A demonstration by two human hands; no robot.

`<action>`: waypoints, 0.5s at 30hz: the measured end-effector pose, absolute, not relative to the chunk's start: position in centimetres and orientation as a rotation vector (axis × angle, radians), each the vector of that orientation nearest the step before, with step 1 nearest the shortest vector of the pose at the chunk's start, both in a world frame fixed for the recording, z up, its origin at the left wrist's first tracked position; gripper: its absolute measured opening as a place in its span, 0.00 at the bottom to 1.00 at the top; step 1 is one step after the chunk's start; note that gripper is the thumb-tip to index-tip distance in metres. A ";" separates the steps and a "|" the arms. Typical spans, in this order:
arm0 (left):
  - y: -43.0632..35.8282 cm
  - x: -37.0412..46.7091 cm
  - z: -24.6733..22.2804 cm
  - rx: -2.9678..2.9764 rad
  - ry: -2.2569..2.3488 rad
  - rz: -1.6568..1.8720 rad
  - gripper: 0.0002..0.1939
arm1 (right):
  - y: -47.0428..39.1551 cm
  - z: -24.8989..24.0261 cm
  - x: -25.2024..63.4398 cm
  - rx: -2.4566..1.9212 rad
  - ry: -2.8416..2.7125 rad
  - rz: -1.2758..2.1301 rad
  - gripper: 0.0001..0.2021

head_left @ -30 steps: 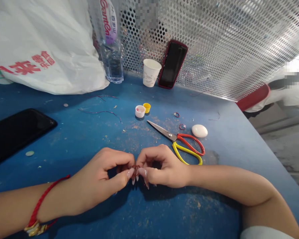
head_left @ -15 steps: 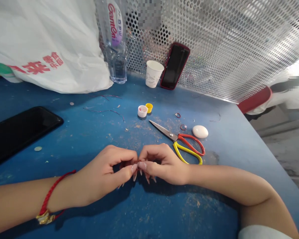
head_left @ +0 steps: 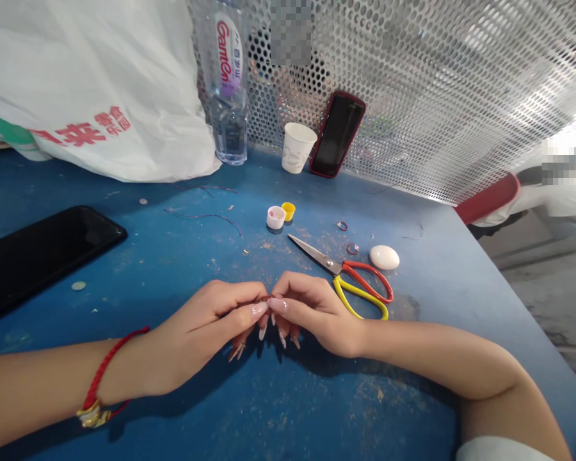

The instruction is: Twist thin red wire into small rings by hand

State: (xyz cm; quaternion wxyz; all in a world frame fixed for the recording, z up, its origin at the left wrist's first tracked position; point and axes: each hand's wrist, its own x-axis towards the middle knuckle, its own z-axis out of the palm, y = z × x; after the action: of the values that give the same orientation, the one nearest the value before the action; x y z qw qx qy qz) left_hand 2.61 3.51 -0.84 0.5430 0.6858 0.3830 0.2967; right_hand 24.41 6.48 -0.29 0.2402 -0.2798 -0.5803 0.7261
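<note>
Low over the blue table [head_left: 317, 410], my left hand [head_left: 211, 333] and my right hand [head_left: 312, 314] meet fingertip to fingertip. Both pinch a thin dark red cord [head_left: 269, 298], mostly hidden by the fingers. Scissors [head_left: 336, 266] with one red and one yellow handle lie just beyond my right hand. Two small cord rings, one nearer [head_left: 352, 248] and one farther [head_left: 342, 226], rest past the scissors, beside a white oval object [head_left: 384, 257]. A small white cup [head_left: 275, 218] with tiny bits inside touches a yellow one [head_left: 288, 211].
A black phone [head_left: 48, 256] lies at the left. Along the back stand a white plastic bag [head_left: 125, 77], a water bottle [head_left: 230, 121], a paper cup [head_left: 298, 147] and a red-edged phone [head_left: 337, 134] against a perforated metal panel [head_left: 413, 83]. Loose threads [head_left: 211, 216] lie mid-table.
My fingertips have shifted slightly upward, still pressed together on the cord, and the lower fingers of my left hand now show more. The whole view has shifted slightly.
</note>
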 end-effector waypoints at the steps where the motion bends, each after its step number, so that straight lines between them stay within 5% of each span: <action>1: 3.5 2.6 -0.8 1.633 0.911 0.695 0.22 | 6.5 -0.3 24.4 -0.762 -1.589 1.989 0.22; 15: 2.7 2.6 -0.9 1.921 0.920 0.750 0.22 | 6.5 -0.3 24.4 -0.704 -1.572 2.016 0.20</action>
State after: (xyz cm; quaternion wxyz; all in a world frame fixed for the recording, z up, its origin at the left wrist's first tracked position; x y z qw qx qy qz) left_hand 2.63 2.70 -0.87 0.4278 0.7690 0.3683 0.3001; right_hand 24.44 6.53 -0.30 0.2426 -0.2574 -0.5753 0.7375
